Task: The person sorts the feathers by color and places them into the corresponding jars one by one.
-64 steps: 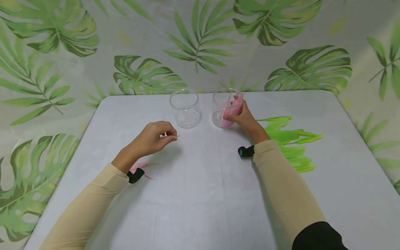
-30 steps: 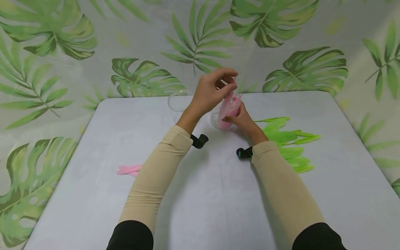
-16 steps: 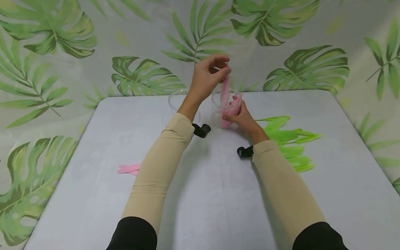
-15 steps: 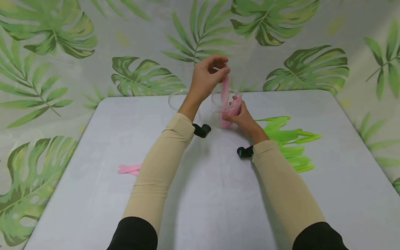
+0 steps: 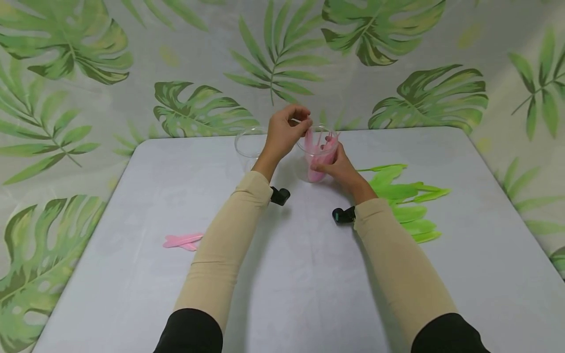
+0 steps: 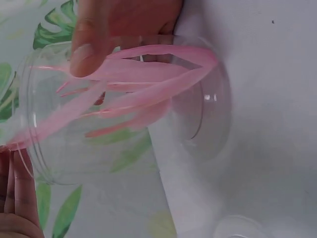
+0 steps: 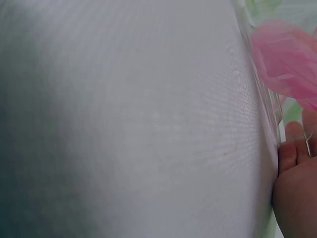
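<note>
My right hand (image 5: 346,174) grips a clear jar (image 6: 213,116) from its right side, thumb across the front. The jar stands near the table's back edge, and several pink feathers (image 6: 143,72) lean in it with their thin quills upward. Above the jar's left rim, my left hand (image 5: 284,132) pinches another pink feather (image 6: 59,119) by its quill end. That feather hangs down inside the jar. In the right wrist view, white cloth fills most of the frame, with pink feathers (image 7: 285,59) and part of my right hand (image 7: 299,193) at the right edge.
A second clear jar (image 5: 246,147) stands to the left, partly hidden behind my left wrist. Pink feathers (image 5: 182,240) lie on the table beside my left sleeve. Several green feathers (image 5: 408,213) lie beyond my right forearm. A leaf-patterned cloth (image 5: 194,108) hangs behind the table.
My left hand has carried a pink feather up from the table to the jar, raised it over the rim, then lowered it inside. My right hand has kept its hold on the jar.
</note>
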{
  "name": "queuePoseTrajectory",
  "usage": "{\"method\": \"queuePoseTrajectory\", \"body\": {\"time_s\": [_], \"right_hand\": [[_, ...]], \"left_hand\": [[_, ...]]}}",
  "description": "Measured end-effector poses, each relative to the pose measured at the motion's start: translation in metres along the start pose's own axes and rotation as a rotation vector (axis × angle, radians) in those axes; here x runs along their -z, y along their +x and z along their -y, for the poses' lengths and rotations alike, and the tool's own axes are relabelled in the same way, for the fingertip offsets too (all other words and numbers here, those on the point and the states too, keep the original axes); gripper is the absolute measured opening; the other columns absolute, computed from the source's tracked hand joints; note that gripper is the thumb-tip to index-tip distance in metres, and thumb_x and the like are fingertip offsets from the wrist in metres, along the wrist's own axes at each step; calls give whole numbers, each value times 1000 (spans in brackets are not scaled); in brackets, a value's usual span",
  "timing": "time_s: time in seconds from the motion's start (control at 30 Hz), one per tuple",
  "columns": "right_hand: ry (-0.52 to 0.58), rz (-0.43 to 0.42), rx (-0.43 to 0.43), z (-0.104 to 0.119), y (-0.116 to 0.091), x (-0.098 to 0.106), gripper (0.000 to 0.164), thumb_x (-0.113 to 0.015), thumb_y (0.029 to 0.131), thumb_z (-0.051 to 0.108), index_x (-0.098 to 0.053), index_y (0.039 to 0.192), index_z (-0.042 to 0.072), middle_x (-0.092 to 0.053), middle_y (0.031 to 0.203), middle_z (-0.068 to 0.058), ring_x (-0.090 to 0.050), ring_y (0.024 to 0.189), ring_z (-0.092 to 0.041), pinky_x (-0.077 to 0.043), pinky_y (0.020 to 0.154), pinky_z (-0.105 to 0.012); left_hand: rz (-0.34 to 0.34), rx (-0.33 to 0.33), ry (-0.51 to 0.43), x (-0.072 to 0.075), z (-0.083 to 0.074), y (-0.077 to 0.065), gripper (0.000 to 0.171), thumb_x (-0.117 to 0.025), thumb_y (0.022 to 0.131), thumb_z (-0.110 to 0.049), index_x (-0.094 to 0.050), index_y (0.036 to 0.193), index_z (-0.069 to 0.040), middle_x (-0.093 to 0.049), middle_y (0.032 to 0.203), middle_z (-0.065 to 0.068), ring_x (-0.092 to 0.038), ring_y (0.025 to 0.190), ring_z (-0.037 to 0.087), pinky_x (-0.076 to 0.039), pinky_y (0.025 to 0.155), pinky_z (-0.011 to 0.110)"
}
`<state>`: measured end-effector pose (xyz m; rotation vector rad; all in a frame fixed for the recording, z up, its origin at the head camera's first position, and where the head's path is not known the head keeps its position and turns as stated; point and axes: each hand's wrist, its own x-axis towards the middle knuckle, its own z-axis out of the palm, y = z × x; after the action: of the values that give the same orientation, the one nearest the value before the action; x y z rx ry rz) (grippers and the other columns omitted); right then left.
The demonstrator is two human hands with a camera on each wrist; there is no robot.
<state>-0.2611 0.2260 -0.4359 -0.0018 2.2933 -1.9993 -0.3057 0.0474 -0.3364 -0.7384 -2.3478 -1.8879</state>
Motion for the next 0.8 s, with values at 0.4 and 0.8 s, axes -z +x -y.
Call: {"method": "queuePoseTrajectory", "body": {"time_s": [0.4,0.8], "right_hand": [[18,17,-25,13,-7,1,99,-73,85,13,-7,158,16,-20,165,-14,-20,153,-27,-18,126,-45],[-7,42,-57,31,-22,-1,97,-72,85,13,-6,157,9,-21,164,-17,-21,152,-30,-19,126,-45]], "left_hand": [[32,10,1,-1,8,-3,22,-67,93,-8,-69,114,-1,-70,105,17,-67,86,16,-57,80,25],[56,44,20,-1,7,-4,23,-68,93,-9,-69,114,-1,-70,103,18,-67,84,15,-57,78,24]]}}
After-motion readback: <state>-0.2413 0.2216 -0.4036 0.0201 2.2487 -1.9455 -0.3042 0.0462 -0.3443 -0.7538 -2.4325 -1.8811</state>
